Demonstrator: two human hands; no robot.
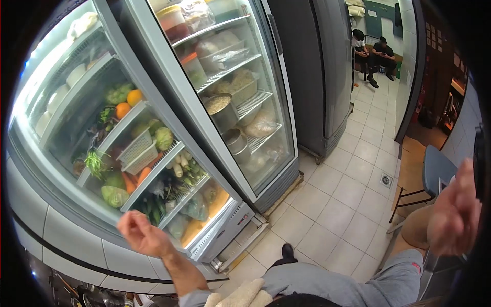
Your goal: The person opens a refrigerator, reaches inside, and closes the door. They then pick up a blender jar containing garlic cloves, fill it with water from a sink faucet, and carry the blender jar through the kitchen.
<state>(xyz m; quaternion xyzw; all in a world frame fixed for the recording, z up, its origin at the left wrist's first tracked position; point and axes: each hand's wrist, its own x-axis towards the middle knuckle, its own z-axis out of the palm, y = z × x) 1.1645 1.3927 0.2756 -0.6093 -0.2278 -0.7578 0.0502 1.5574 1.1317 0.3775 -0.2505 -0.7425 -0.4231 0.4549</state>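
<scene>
The left hand (143, 233) is raised at near left, fingers curled, in front of the glass-fronted left refrigerator (176, 125); whether it grips anything or touches the door cannot be told. The refrigerator stands at left, with a pale green cabbage (114, 196) and carrots (129, 182) on its shelves. The right hand (455, 212) is blurred at near right, its grip indeterminable, near a blue-grey chair (434, 171). A second refrigerator (193, 100), adjoining on the right, holds a metal pot (221, 110).
</scene>
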